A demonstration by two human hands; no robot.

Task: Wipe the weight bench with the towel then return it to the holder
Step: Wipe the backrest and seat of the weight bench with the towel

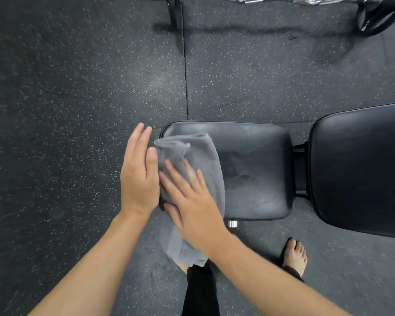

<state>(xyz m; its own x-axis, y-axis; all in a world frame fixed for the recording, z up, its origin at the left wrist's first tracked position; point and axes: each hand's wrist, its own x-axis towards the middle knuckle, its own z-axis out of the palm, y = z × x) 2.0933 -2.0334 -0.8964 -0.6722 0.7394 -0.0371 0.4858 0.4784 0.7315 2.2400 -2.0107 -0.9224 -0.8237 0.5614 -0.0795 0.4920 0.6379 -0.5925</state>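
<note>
Grey towel point(192, 169), crumpled (hanging off seat edge), black bench point(255, 169)

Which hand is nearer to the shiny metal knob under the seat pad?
Right. The right hand lies flat on the towel, just up and left of the knob. The left hand is farther left, beside the towel at the seat's end.

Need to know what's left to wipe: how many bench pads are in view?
2. The seat pad sits at centre, its left end under the grey towel; the back pad is at right, cut off by the frame edge. No other pads visible.
</note>
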